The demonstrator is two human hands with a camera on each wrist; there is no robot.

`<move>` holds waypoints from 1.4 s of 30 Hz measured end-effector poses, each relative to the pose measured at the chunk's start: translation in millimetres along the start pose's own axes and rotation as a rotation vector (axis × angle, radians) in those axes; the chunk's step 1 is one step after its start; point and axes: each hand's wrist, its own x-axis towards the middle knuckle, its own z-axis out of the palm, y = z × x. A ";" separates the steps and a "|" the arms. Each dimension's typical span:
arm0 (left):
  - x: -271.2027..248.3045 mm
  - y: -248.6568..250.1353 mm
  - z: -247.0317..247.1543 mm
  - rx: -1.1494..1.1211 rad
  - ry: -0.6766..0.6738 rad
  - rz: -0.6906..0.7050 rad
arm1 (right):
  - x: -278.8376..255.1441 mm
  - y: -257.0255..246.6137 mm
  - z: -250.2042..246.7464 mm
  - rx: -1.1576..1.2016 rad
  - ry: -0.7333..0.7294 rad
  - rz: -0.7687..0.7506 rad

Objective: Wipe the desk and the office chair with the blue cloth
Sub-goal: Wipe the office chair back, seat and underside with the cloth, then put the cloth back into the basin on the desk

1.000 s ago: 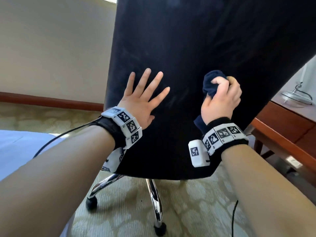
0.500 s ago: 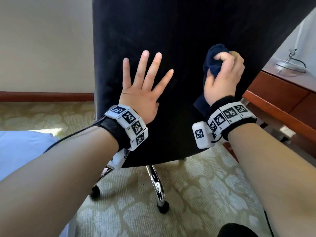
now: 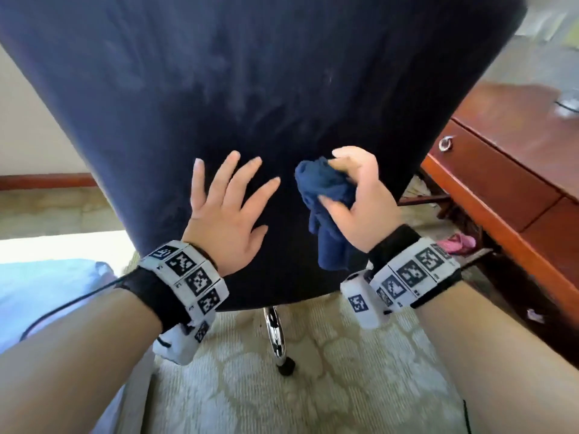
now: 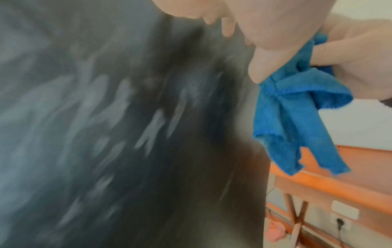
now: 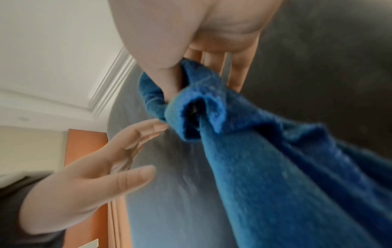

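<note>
The dark velvet back of the office chair [image 3: 250, 89] fills the upper head view, streaked with lighter rub marks [image 4: 127, 117]. My left hand [image 3: 228, 202] lies flat on it with its fingers spread. Just to the right, my right hand [image 3: 360, 195] grips the bunched blue cloth [image 3: 326, 208], whose loose end hangs down [image 4: 297, 120] [image 5: 275, 167]. The cloth sits at the lower middle of the chair back. The wooden desk [image 3: 507, 170] stands at the right.
A chrome chair leg with a castor [image 3: 279, 339] stands on the pale patterned carpet [image 3: 313, 386]. The desk drawer has a metal ring pull [image 3: 445, 143]. A pink thing [image 3: 459, 242] lies under the desk. A light blue surface [image 3: 47, 292] is at the left.
My view has swung so the chair back now fills more of the frame. The right hand has come down and nearer the left hand, still holding the cloth. The left hand stays flat.
</note>
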 end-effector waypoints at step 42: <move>385.0 653.1 -304.9 -0.837 -0.436 0.955 | -202.6 -54.7 -709.8 -0.532 0.388 0.977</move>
